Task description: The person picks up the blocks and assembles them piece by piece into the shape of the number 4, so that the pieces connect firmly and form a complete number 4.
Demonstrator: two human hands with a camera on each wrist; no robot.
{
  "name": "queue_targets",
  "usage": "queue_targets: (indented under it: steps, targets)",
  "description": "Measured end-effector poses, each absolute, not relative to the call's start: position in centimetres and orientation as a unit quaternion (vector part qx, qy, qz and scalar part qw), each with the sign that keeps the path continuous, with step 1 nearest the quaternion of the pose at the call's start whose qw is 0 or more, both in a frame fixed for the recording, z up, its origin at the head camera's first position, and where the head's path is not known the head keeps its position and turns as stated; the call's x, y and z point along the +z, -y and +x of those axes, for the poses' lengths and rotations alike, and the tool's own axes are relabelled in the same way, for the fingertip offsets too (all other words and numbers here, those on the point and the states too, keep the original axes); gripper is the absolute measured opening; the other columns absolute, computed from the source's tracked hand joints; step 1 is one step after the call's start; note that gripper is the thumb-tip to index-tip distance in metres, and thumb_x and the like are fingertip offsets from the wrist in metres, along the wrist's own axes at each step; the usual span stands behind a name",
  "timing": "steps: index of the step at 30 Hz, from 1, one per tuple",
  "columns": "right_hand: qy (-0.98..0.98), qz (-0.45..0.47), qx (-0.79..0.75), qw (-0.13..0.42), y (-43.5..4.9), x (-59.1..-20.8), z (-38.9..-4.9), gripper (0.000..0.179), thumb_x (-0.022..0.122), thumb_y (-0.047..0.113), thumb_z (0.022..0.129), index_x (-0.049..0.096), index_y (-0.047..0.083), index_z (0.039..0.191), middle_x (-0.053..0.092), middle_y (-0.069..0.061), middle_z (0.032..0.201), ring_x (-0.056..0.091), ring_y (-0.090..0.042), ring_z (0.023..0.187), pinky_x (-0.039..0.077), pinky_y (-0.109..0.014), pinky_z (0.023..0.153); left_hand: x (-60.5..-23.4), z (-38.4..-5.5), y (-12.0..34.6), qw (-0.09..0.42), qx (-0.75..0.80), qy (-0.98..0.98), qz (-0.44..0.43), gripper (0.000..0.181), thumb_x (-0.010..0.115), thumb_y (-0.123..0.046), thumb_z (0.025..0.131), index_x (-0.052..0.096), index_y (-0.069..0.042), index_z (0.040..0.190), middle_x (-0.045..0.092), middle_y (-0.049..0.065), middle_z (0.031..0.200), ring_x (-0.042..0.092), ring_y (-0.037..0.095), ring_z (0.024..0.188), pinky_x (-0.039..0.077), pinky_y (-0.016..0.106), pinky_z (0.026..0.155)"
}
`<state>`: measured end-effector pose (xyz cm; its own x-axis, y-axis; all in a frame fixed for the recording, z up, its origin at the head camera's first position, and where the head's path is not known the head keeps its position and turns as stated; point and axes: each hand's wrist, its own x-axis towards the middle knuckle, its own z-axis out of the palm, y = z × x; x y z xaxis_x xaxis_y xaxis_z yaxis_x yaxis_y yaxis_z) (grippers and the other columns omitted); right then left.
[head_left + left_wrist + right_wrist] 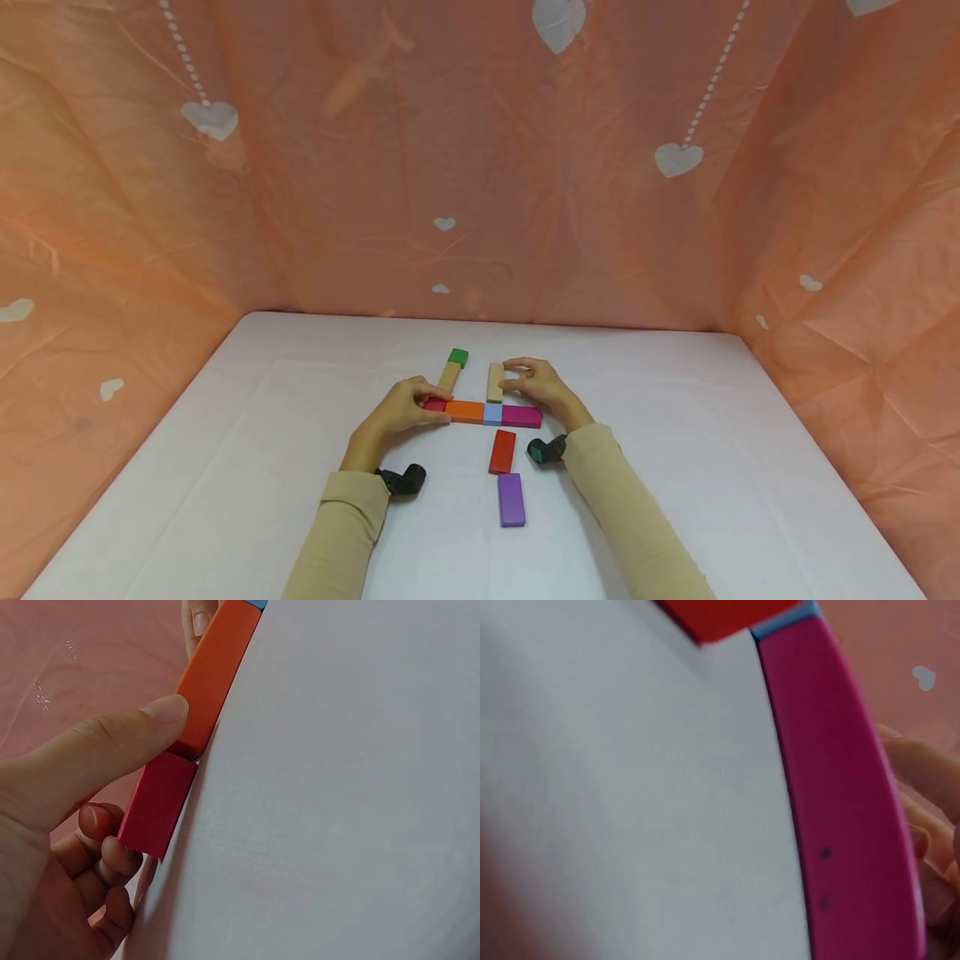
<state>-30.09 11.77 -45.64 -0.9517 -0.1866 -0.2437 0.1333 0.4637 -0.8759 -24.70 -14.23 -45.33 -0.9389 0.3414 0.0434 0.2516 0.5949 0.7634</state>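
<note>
Both my hands are down at the blocks. Left hand [405, 406] has its fingers curled at the small red block [159, 806], thumb tip resting on the end of the orange block [465, 412] just right of it. Right hand [542, 385] has thumb and index finger spread apart, tips at the right edge of a plain wood block [495, 382]; can't really tell if that's a proper grip.

So the row goes, left to right: small red, orange, light blue block [492, 414], magenta block [522, 417]. That plain one sits on the far side of the light blue. Farther left, a second wooden block [450, 377] slants away from the row with a green block [459, 357] at its far end. On the near side there's a longer red block [502, 452], then a purple block [512, 500] nearest me. All on a white table [247, 467], orange cloth [480, 167] with pale hearts behind.
</note>
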Motion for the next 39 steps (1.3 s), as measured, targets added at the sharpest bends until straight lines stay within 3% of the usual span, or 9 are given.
queue_targets:
  steps: [16,39]
  targets:
    - [-0.837,-0.027,-0.523,0.161,-11.76,-45.37,-29.62,0.051,0.075,0.021,0.082,0.060,0.011,0.130,0.037,0.004,0.056,0.036,-0.012,0.055,0.030,-0.023,0.056,-45.37,-24.63,14.39,0.057,0.431,-0.886,0.164,0.031,0.081,-0.013,0.075,0.074,-0.005,0.104,0.060,0.011,0.089,0.045,0.015,0.082,0.038,0.021,0.070]
    - [-0.833,-0.016,-0.531,0.157,-11.94,-45.40,-29.59,0.054,0.077,0.023,0.080,0.060,0.012,0.130,0.038,0.005,0.058,0.037,-0.012,0.057,0.030,-0.023,0.057,-45.38,-24.69,14.40,0.059,0.430,-0.886,0.164,0.031,0.080,-0.014,0.076,0.075,-0.006,0.105,0.059,0.010,0.088,0.045,0.016,0.082,0.038,0.022,0.071]
